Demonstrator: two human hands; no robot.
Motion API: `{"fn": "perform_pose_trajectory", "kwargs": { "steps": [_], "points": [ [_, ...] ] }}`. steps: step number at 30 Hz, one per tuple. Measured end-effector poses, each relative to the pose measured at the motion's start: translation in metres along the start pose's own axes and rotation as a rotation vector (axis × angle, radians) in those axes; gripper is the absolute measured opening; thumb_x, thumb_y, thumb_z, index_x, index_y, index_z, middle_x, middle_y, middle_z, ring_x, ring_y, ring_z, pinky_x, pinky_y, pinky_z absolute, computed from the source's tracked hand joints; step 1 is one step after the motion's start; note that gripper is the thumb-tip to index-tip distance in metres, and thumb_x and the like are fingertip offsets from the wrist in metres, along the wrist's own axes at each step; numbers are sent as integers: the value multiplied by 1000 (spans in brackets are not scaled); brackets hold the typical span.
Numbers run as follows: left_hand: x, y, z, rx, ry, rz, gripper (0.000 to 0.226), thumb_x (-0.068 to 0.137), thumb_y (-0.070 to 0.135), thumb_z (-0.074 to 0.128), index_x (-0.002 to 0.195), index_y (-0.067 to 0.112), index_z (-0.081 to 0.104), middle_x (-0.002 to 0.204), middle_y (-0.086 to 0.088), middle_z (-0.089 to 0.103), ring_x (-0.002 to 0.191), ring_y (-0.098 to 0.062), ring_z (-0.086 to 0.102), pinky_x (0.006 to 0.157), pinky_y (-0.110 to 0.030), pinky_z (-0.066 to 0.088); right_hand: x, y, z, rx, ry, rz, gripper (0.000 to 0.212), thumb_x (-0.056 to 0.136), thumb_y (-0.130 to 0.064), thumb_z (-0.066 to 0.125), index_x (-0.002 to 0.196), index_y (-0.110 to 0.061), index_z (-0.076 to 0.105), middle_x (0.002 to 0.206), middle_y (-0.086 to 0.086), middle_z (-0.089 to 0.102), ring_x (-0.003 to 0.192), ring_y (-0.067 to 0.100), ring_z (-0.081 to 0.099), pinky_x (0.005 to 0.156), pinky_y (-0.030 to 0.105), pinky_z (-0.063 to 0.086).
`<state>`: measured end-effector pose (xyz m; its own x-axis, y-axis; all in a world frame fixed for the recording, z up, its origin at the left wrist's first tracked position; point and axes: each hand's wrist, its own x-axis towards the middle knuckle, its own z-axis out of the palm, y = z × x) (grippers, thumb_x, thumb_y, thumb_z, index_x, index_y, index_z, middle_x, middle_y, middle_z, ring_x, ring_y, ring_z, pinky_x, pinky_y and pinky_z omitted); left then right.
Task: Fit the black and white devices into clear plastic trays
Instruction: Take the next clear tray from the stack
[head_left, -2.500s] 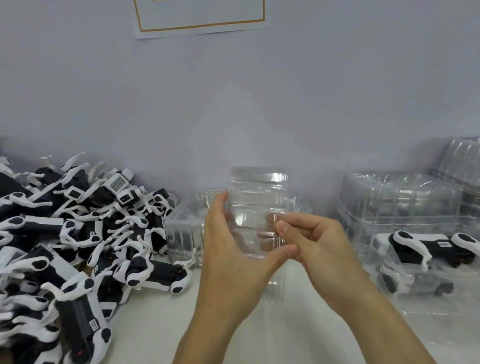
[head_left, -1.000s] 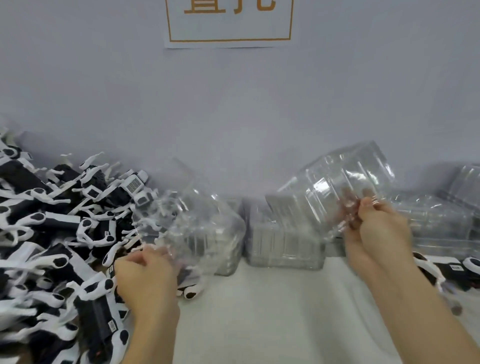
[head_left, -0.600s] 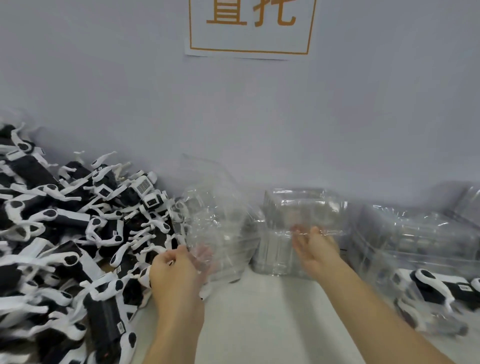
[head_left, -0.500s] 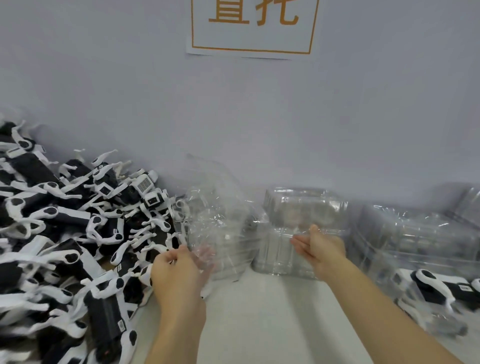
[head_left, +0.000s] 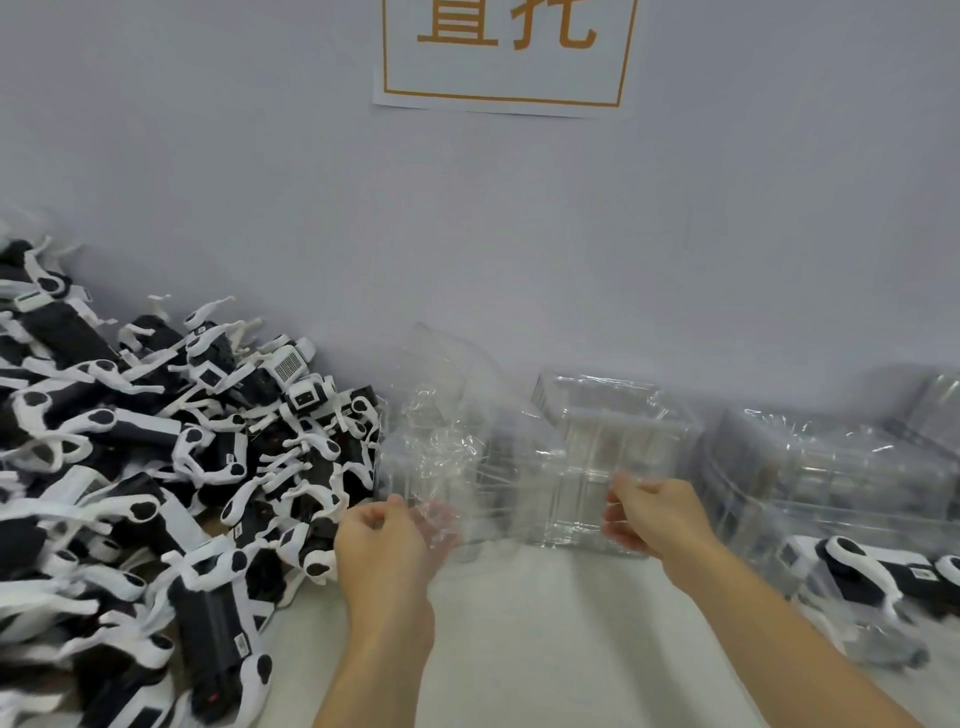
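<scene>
While two hands (head_left: 384, 535) (head_left: 654, 514) each grip one clear tray (head_left: 447, 457) (head_left: 602, 467) (blurred), devices (head_left: 156, 467) lie heaped uncountably.

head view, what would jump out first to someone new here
The big heap of black and white devices filling the left side. Next, the two bare hands at centre: the left hand holds a crinkled clear plastic tray, and the right hand grips a boxy clear plastic tray by the wall.

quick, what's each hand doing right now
Left hand: fingers curled, pinching the crinkled clear plastic bag.
Right hand: fingers curled, gripping the front edge of a clear tray.
</scene>
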<state>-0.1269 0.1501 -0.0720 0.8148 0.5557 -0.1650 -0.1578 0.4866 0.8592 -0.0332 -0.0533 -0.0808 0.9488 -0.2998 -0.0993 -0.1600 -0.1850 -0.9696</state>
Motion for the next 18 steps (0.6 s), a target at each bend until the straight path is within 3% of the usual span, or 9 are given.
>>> {"fn": "perform_pose_trajectory", "kwargs": {
  "steps": [3,6,8,10,11,13,14,16,18],
  "points": [
    [1,-1,1,27,-1,3,8,104,6,45,99,4,51,71,-4,53,34,3,53,32,-10,36,-12,2,1,-171,40,-132,27,94,-19,59,84,2,71,63,5,67,56,20,70,62,30,54],
    [3,-5,1,88,-40,-13,14,101,0,43,90,5,51,63,-3,53,33,0,52,34,-16,41,-40,1,5,-116,64,-347,18,94,-25,59,82,-27,73,71,-15,71,72,13,71,61,28,48],
    [3,-7,1,130,-91,-60,11,99,0,45,95,1,55,70,-6,68,54,-12,70,53,-29,53,-57,3,9,21,-11,-399,15,96,-26,60,91,-34,71,84,-16,73,77,5,70,65,24,48],
    [3,-8,1,174,-179,-126,18,97,-1,46,107,-4,61,96,-21,74,73,-30,74,61,-31,55,-69,11,12,154,-98,-342,14,97,-29,61,103,-40,67,96,-13,73,82,3,70,72,26,54],
    [3,-9,2,183,-239,-159,23,96,-4,45,111,-7,62,100,-26,72,63,-28,72,51,-25,52,-74,16,12,217,-134,-292,17,95,-33,62,110,-42,64,102,-13,72,86,4,71,74,29,56],
    [1,-11,5,210,-342,-215,27,97,-7,40,114,-13,60,82,-26,72,42,-17,60,36,-16,39,-81,24,12,338,-208,-200,38,89,-41,67,126,-40,58,115,-9,70,98,11,71,81,38,59],
    [-2,-12,8,238,-384,-237,28,96,-7,40,114,-14,61,73,-24,70,40,-16,57,36,-16,37,-83,26,10,400,-248,-163,51,84,-43,69,133,-37,54,120,-4,69,103,16,71,83,42,59],
    [-7,-15,11,272,-511,-267,23,87,-6,55,103,-9,71,82,-29,71,54,-22,62,49,-24,42,-84,26,4,532,-340,-115,69,76,-47,68,141,-32,49,122,3,70,110,26,68,87,47,56],
    [-19,-15,13,290,-646,-328,13,61,-1,71,70,3,79,86,-26,73,66,-26,68,68,-34,50,-83,25,-4,654,-419,-102,75,76,-48,65,146,-29,45,126,6,69,112,31,67,89,48,53]
  ]
}}
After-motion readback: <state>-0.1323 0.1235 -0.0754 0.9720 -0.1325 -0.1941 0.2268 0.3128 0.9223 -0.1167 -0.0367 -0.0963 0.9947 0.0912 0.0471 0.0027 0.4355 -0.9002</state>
